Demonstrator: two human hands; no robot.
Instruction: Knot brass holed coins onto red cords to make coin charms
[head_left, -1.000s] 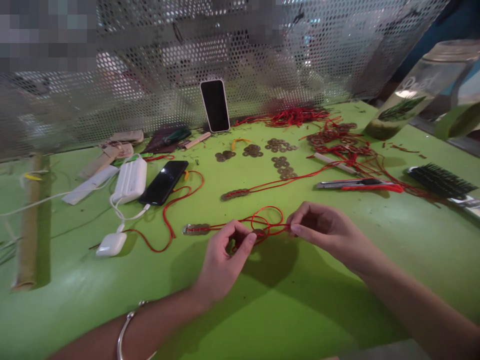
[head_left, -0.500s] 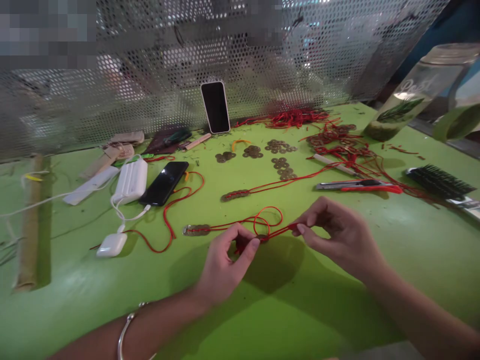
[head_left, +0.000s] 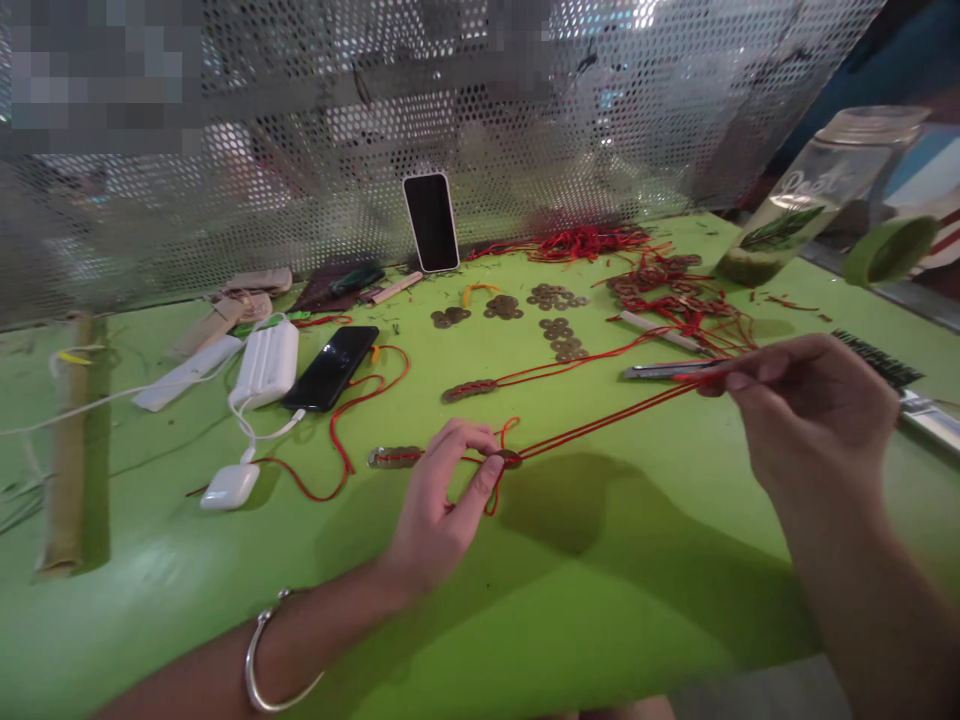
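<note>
L hand [head_left: 442, 505] pinched on coin [head_left: 511, 459], R hand [head_left: 814, 410] pinched on red cord [head_left: 660, 400]; cord taut, near-left to far-right, coin nearer L hand.

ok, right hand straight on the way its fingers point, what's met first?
Likely the utility knife: its blade shows just past the fingertips of the right hand. Hand height is unclear, so it may pass over.
</note>
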